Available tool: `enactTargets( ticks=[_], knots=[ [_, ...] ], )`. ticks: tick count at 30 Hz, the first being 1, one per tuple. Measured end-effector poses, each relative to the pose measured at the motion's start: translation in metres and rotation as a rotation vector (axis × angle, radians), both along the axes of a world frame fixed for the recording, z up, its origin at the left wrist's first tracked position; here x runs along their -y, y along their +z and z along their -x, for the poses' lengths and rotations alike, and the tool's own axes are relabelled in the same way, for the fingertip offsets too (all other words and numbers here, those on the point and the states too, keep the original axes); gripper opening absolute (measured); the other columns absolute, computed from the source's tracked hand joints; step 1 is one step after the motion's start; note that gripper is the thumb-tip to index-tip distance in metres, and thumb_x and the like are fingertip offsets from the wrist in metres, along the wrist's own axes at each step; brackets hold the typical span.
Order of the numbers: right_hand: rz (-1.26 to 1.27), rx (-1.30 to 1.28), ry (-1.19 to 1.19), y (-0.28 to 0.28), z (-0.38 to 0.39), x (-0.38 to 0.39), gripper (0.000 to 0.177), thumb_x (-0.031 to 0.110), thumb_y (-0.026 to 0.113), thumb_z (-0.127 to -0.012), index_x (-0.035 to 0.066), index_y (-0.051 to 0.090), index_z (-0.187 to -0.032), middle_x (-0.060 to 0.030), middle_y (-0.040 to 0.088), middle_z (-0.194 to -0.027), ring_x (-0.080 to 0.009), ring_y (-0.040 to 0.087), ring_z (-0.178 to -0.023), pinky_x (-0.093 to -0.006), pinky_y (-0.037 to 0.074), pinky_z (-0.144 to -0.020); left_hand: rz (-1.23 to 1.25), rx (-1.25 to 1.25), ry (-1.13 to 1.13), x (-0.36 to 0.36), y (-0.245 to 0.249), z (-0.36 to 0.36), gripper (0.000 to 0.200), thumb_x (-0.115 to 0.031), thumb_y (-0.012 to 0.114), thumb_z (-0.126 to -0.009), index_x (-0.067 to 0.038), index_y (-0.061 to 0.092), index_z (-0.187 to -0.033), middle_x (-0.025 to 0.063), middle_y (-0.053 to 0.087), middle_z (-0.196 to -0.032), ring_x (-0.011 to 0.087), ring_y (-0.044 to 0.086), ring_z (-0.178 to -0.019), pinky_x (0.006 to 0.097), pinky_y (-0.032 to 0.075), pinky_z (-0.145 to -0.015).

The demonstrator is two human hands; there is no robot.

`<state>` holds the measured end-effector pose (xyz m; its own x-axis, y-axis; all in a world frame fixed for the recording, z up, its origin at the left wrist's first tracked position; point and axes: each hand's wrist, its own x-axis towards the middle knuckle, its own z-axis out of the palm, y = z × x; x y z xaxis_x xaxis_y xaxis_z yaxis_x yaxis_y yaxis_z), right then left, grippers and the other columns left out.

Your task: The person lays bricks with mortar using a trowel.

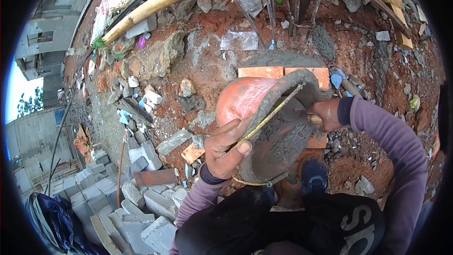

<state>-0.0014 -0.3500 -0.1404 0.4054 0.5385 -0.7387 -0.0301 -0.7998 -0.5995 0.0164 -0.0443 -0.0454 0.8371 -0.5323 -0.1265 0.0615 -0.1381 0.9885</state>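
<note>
My left hand point(224, 151) is closed on the rim of an orange bucket point(243, 97), which is tipped on its side with its mouth towards the right. A yellow rope handle point(271, 113) runs across the mouth. Grey wet mortar point(281, 144) coats the inside and the rim. My right hand point(328, 114) reaches to the mouth, closed around the wooden handle of a trowel point(314, 119); its blade is inside the bucket, partly smeared with mortar. Just beyond the bucket lie orange bricks point(261, 72), beside a strip of wet mortar point(283, 59).
Steel bars point(271, 0) stand upright behind the bricks, near a long bamboo pole point(160, 7). Grey blocks point(155, 203) are piled at lower left. Broken stones point(187, 87) and rubble cover the red soil. My shoe point(314, 177) is right below the bucket.
</note>
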Motion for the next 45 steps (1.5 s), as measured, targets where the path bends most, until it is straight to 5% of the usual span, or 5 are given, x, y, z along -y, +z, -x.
enactTargets(
  ticks=[6,23,33,39,45],
  knots=[
    [-0.155,-0.141,0.017,-0.013,0.01,-0.007,0.069,0.015,0.066,-0.082,0.0,0.037,-0.142,-0.0144,0.064,-0.072,-0.0215,0.065,-0.055,-0.034,0.052,-0.047,0.011,0.056,0.038,-0.005,-0.011,-0.003,0.059,-0.024,0.065,-0.077,0.014,0.057,-0.122,0.0079,0.054,-0.074,0.0138,0.05,-0.067,0.0273,0.038,-0.062],
    [-0.94,-0.659,-0.786,0.013,0.123,-0.032,0.055,0.016,0.067,-0.088,0.0,0.045,-0.135,-0.0002,0.054,-0.07,-0.0064,0.052,-0.051,-0.0234,0.044,-0.044,0.228,-0.155,0.399,-0.021,-0.001,-0.003,0.066,-0.02,0.059,-0.083,0.015,0.039,-0.135,0.0235,0.058,-0.123,0.0272,0.06,-0.111,0.0347,0.043,-0.1],
    [-0.367,0.454,-1.661,0.005,0.105,0.047,0.051,0.01,0.063,-0.082,-0.003,0.052,-0.13,-0.0123,0.064,-0.079,-0.0175,0.063,-0.064,-0.0284,0.051,-0.056,0.151,-0.176,0.458,-0.02,0.012,-0.002,0.046,-0.014,0.056,-0.09,0.01,0.048,-0.128,0.0162,0.062,-0.117,0.0211,0.061,-0.104,0.0314,0.045,-0.095],
    [0.535,0.773,-1.315,-0.13,0.082,0.086,0.055,0.015,0.063,-0.08,-0.004,0.047,-0.13,-0.0274,0.065,-0.102,-0.0428,0.062,-0.097,-0.0444,0.049,-0.088,-0.006,-0.139,0.422,-0.016,0.018,-0.002,0.044,-0.016,0.058,-0.091,0.009,0.05,-0.127,0.0145,0.063,-0.115,0.0187,0.061,-0.102,0.031,0.045,-0.093],
    [-0.323,0.341,-1.06,0.026,0.142,0.05,0.055,0.005,0.066,-0.082,-0.004,0.046,-0.132,-0.0153,0.064,-0.103,-0.0228,0.065,-0.078,-0.0362,0.052,-0.071,-0.135,-0.004,0.431,-0.018,0.005,-0.002,0.059,-0.024,0.061,-0.087,0.012,0.049,-0.132,0.0195,0.051,-0.134,0.0258,0.048,-0.123,0.0373,0.029,-0.109]
  ],
)
